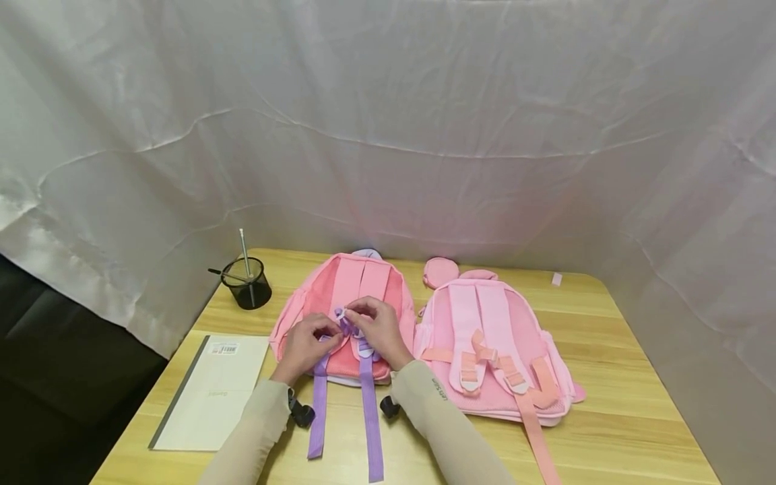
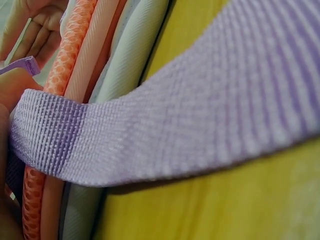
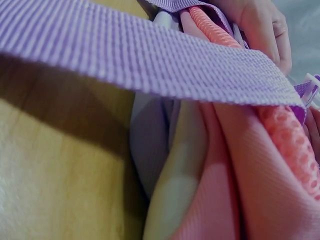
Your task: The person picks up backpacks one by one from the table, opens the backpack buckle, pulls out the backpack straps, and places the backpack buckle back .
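A coral-pink backpack (image 1: 315, 286) lies with its shoulder straps facing up, in the middle of the table. Over its lower half, my right hand (image 1: 382, 330) pinches a small white buckle (image 1: 341, 314) on purple webbing. Beside it, the curled fingers of my left hand (image 1: 308, 347) pinch the purple strap (image 1: 344, 326) close to that buckle. Two long purple webbing tails (image 1: 371, 424) hang from the shoulder straps onto the table. In each wrist view a purple tail (image 2: 165, 135) (image 3: 150, 55) crosses close in front and hides part of the hands.
Right of it lies a lighter pink backpack (image 1: 461, 316) with peach straps, a round pink pouch (image 1: 440, 272) behind it. On the left are a white notebook (image 1: 212, 397) and a black mesh pen cup (image 1: 251, 293). A small pale tag (image 1: 556, 279) lies back right. Grey curtains surround the table.
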